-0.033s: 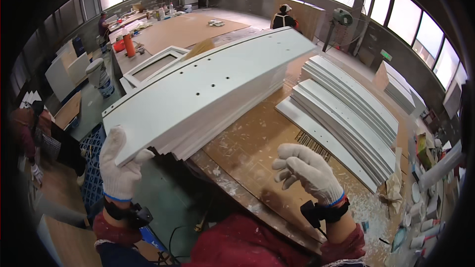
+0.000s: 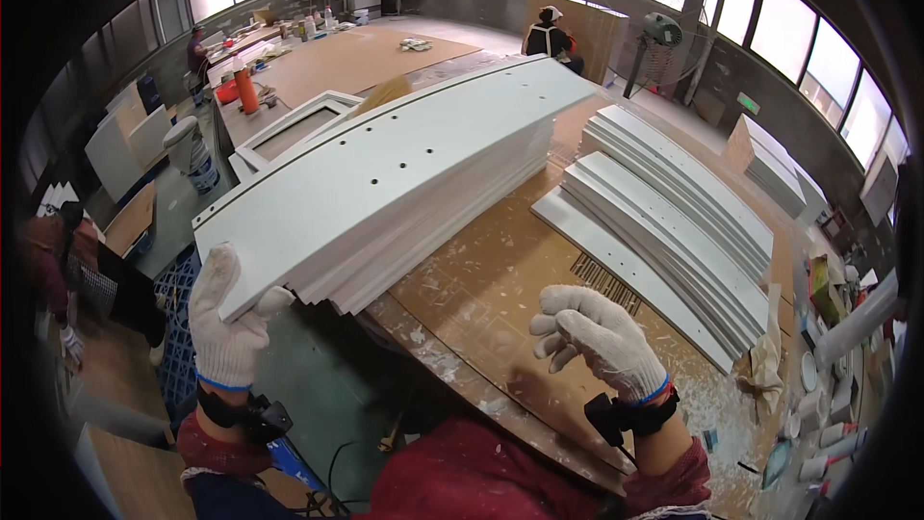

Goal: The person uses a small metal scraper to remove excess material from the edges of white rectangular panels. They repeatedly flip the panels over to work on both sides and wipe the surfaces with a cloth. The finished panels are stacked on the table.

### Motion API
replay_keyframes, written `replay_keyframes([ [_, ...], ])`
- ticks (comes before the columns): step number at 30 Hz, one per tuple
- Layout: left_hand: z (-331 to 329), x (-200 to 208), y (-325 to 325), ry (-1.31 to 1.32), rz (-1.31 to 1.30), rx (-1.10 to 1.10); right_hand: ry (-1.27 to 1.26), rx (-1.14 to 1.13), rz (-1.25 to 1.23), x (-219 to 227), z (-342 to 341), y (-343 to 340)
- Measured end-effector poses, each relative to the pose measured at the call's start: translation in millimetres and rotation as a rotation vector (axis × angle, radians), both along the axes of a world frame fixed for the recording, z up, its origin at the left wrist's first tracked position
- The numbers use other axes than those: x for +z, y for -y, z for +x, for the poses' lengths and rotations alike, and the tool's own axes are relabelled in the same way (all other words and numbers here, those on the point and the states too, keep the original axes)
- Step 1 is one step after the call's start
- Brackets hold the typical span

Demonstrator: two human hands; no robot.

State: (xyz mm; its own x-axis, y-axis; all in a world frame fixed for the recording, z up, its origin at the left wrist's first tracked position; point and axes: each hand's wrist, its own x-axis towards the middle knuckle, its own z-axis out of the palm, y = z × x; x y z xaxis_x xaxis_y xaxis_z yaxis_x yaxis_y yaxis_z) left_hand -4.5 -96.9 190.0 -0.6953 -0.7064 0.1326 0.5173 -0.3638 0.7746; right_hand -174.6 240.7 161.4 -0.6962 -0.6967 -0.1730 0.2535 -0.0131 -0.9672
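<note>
Workshop floor, long and window-lit, with a dusty brown board bench (image 2: pixel 500 279) before me, flecked with white chips. On it sits a tall stack of white panels (image 2: pixel 433 183), its near end overhanging the bench edge toward my left. Its top panel (image 2: pixel 385 159) is long, flat and drilled with small holes.

My left hand (image 2: pixel 226 313), in a knit glove, grips the near corner of that top panel: thumb over the upper face, fingers beneath, closed on the edge. My right hand (image 2: pixel 602 337), also gloved, hovers above the bench, fingers loosely curled and holding nothing.

Assessment: the panel appears stiff and board-like, moderately heavy for its length, with a smooth painted face likely to slide on its neighbours and to chip at the corners. One corner hold would let it sag or swing; a second hold along the long edge farther up seems advisable.

A second pile of narrower white strips (image 2: pixel 664 231) lies to the right, well apart. Other people work at distant tables.
</note>
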Motion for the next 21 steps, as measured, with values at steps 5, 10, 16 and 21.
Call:
replay_keyframes([
  [5,-15.8,-16.5,35.4,0.05,-0.037,-0.036,0.03,-0.137,0.002,-24.7,-4.9,-40.7],
  [10,-25.6,3.6,29.7,0.234,-0.022,-0.076,0.067,-0.2,0.093,-27.0,-1.3,-81.3],
  [16,-17.3,18.4,48.5,0.557,-0.186,-0.047,0.071,-0.287,0.207,-30.5,-2.0,-122.1],
  [21,8.1,31.8,7.0,0.893,-0.701,0.11,-0.103,-0.601,0.492,-24.1,4.9,-183.3],
])
